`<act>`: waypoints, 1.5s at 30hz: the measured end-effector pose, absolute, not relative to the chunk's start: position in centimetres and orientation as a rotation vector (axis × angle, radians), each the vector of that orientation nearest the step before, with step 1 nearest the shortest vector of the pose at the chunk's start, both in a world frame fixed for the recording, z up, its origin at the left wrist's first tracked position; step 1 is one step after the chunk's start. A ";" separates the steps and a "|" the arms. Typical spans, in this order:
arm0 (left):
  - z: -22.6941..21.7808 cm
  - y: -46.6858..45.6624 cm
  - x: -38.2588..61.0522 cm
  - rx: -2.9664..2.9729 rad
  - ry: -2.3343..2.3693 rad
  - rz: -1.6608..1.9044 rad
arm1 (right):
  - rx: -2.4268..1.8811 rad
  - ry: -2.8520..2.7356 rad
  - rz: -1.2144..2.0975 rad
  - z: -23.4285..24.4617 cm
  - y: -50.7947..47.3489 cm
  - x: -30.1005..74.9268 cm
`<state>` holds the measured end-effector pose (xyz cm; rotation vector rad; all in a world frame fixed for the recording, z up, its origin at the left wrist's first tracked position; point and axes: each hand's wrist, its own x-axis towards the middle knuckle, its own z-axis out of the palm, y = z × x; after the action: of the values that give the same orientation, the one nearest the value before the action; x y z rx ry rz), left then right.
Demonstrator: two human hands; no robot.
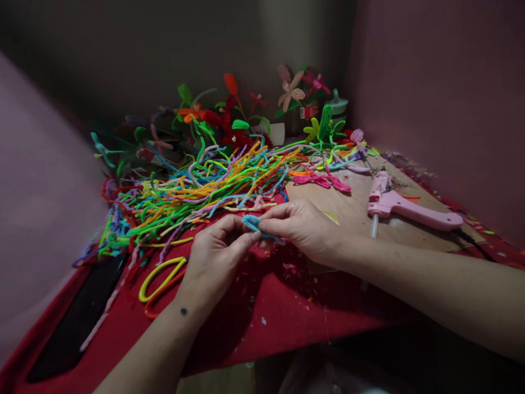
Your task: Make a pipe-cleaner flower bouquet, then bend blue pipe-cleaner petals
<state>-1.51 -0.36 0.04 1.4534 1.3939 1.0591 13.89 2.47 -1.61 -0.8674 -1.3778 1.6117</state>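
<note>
A light blue pipe cleaner (pixel 251 221), bent into a small rounded loop, is pinched between both hands above the red cloth. My left hand (pixel 219 251) grips its left side with thumb and forefinger. From the other side, my right hand (pixel 301 227) closes its thumb and fingertips on the same piece, and a short tail shows under those fingers. Just behind the hands spreads a big tangled pile of pipe cleaners (pixel 197 191) in many colours. Scissors (pixel 162 282) with yellow and orange handles lie left of my left wrist, their blades hidden.
A pink glue gun (pixel 410 208) with a glue stick in it lies on a cardboard sheet (pixel 348 205) at right, its cord trailing right. Pipe-cleaner flowers (pixel 291 90) stand at the back. A dark flat slab (pixel 77 323) lies at left. Red cloth (pixel 283 323) covers the table to its front edge.
</note>
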 end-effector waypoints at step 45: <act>0.0 -0.4 -2.4 1.837 1.588 0.713 | -1.097 -2.147 0.571 -3.1 1.3 13.4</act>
<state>-2.41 -0.44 0.01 1.8366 1.5876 0.7131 13.42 1.30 -3.11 -1.0967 -2.1467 0.5708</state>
